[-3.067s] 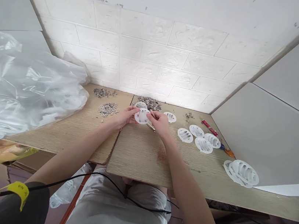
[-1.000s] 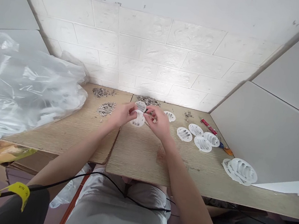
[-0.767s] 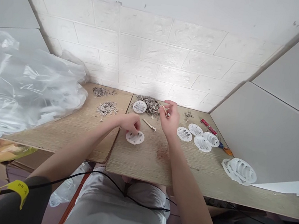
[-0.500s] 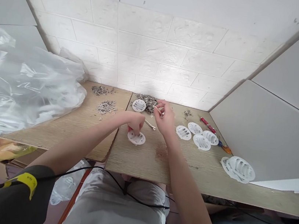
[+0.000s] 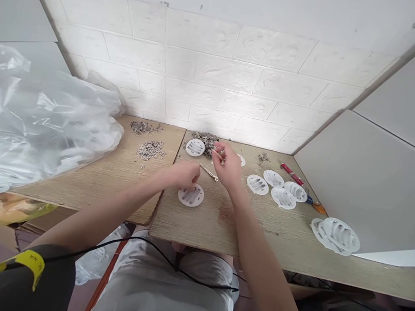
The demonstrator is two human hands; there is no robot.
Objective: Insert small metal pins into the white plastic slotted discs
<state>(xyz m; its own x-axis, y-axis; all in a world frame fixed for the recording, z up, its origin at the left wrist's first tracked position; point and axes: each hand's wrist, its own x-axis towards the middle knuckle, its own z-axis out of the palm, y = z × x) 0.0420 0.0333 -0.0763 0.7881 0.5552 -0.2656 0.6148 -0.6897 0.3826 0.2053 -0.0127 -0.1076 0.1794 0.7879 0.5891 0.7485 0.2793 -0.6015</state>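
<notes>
My left hand (image 5: 188, 176) is closed, its fingertips bent down onto the upper left part of a round white plastic disc (image 5: 193, 198) with slots. Whether a small part is between those fingers cannot be seen. My right hand (image 5: 226, 166) is raised beside a heap of small metal parts (image 5: 209, 143), thumb and forefinger pinched around a small, thin, pale piece whose kind I cannot make out. Between both hands lies a thin gold-coloured strip (image 5: 208, 172) on the table. Another slotted disc (image 5: 195, 147) rests against the heap's left side.
Several slotted discs (image 5: 283, 197) lie at the right, by a red tool (image 5: 292, 174) and an orange-handled one (image 5: 318, 207). Stacked discs (image 5: 338, 237) sit farther right. More metal parts (image 5: 151, 150) are on the left board. A large clear plastic bag (image 5: 38, 121) covers the far left.
My left hand has drawn back slightly up and left on the disc, so more of its slots show. My right hand keeps its pinch nearly in place. The whole view has shifted slightly.
</notes>
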